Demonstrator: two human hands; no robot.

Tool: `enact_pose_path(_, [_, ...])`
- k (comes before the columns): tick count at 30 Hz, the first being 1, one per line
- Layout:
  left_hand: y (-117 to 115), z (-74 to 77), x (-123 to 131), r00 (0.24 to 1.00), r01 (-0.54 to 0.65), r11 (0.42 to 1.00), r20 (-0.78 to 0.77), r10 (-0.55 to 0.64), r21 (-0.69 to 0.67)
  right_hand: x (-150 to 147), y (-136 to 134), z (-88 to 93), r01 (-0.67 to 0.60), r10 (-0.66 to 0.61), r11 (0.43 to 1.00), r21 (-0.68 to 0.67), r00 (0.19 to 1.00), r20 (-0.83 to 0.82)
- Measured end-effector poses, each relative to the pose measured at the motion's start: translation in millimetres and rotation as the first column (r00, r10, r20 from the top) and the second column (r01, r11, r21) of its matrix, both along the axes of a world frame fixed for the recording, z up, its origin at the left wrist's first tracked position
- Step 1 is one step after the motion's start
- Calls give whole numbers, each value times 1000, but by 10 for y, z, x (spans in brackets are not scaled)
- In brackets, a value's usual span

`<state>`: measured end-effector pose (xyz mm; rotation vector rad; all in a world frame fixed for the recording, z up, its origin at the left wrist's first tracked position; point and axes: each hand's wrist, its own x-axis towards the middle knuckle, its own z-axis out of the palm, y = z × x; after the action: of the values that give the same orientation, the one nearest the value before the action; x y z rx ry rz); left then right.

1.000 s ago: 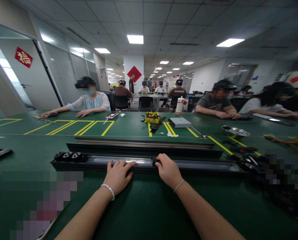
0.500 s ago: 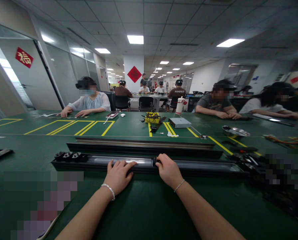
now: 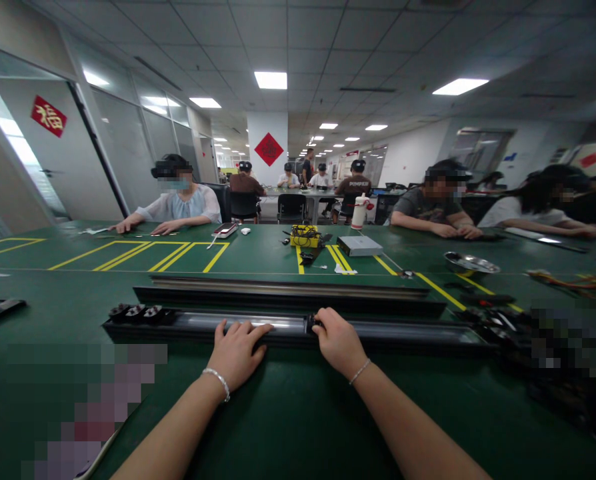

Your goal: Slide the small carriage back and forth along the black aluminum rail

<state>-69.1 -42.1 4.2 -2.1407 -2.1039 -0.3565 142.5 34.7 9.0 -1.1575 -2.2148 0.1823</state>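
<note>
A long black channel with a shiny inner strip (image 3: 198, 322) lies across the green table in front of me. My left hand (image 3: 238, 350) rests on its near edge, fingers spread over the strip. My right hand (image 3: 339, 339) is closed at a small dark part (image 3: 310, 323) set in the channel, with fingertips pinching it; its exact kind is hidden by the fingers. Several black fittings with metal tops (image 3: 135, 311) sit in the channel's left end. Just behind lies a second long black rail (image 3: 288, 297), parallel to it.
Farther back are a yellow block wrapped in black cable (image 3: 305, 236), a grey box (image 3: 359, 246) and a white bottle (image 3: 360, 212). A metal bowl (image 3: 471, 263) and dark parts (image 3: 508, 333) lie to the right. People sit along the table's far side.
Both of my hands and the channel stay in place. In the far background, a standing person has moved to the right.
</note>
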Motion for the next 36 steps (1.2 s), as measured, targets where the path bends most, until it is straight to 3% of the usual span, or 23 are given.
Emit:
enact_pose_path(8, [-5,22,12,1000,-12,1000,6,12,-27,2,-3,19,6,-7,1000,-24,1000,-18])
enact_pose_path(15, [-5,20,25,1000,-14,1000,4,14,-25,48,-26,59,19,-17,1000,-24,997,74])
enact_pose_path(23, [-8,29,24,1000,-15,999,-8,15,-30,60,20,-6,-28,29,999,-16,999,43])
enact_pose_path(36, [-13,34,26,1000,-15,1000,-6,15,-26,54,7,-24,20,-20,1000,7,998,58])
